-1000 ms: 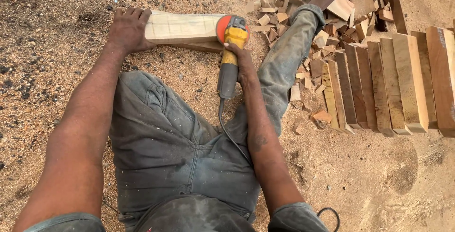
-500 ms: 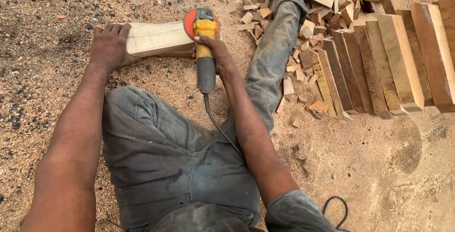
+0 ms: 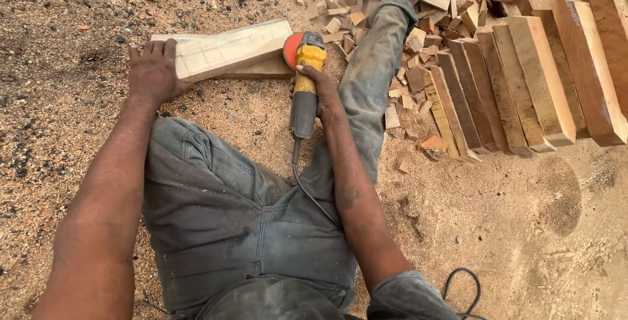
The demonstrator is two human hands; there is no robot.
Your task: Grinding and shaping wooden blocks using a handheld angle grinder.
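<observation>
left hand (image 3: 154,71): flat, fingers spread, pressing pale wood block (image 3: 229,50) end | right hand (image 3: 320,91): wrapped around yellow grinder (image 3: 304,78), orange disc at block's other end | arms extended over sawdust ground (image 3: 65,19)

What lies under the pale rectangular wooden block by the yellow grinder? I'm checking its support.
The pale rectangular wooden block lies on the sawdust-strewn ground. The left hand covers its left end; its underside cannot be seen.

Sandy, sawdust-strewn ground (image 3: 78,6) carries a pale squared wooden block (image 3: 229,50) lying flat, a leaning row of reddish-brown rectangular timber blocks (image 3: 523,78), a scatter of small offcut chips (image 3: 405,91), and what looks like a black cable loop (image 3: 461,281)
</observation>
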